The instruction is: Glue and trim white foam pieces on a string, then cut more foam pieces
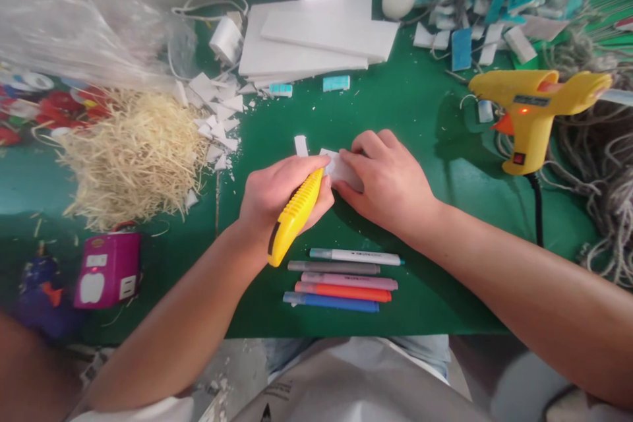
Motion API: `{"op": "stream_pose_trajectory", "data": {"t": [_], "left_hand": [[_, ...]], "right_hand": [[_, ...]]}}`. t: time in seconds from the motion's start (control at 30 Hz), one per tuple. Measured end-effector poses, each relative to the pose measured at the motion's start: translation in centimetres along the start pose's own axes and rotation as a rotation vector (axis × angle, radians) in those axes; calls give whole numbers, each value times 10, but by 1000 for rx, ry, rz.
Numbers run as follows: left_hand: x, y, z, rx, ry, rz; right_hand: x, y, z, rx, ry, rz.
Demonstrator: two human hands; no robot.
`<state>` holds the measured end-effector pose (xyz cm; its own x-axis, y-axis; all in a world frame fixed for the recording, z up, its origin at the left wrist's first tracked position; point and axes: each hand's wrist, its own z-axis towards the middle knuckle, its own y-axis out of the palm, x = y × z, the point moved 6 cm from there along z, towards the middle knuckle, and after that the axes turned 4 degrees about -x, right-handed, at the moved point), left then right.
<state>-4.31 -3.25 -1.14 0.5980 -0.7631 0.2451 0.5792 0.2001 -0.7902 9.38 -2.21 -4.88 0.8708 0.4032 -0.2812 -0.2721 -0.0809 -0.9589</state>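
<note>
White piece (345,173) lies pinched in right grip (390,175), left grip (270,190) clamped around yellow cutter (297,212).

Cutter (298,211): yellow plastic, slightly glossy, ridged along one edge. White piece (348,175) matt, smooth, foam-like. Tabletop (277,122) smooth; bag (93,26) crinkled clear plastic; rope (610,201) rough, fibrous.

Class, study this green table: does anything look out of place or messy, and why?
Yes. Loose white scraps lie strewn against the pile of straw, looking like uncleared offcuts. On the right, the yellow glue gun shows a glowing light beside tangled grey rope, an untidy, possibly risky spot if it is hot.
</note>
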Motion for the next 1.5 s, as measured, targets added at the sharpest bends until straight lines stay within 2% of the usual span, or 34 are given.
{"op": "stream_pose_trajectory", "data": {"t": [0.33,0.5,0.73,0.97,1.13,1.4,1.5], "left_hand": [[3,-3,-2,7,-63,8],[4,-2,-3,-2,-39,21],[6,-4,-5,-13,-24,33],[5,-5,-7,-27,-80,-24],[4,-9,-12,-34,-169,-11],[4,-11,-11,15,-163,-51],[2,-8,-11,1,-182,-53]], "right_hand": [[0,-1,1,-18,4,-1],[-1,-2,2,-89,48,3],[-1,-3,3,-119,58,9],[-2,-4,3,-92,35,14],[-1,-3,2,-98,39,11],[1,-2,-2,4,-23,8],[2,-1,-3,6,-35,16]]}}
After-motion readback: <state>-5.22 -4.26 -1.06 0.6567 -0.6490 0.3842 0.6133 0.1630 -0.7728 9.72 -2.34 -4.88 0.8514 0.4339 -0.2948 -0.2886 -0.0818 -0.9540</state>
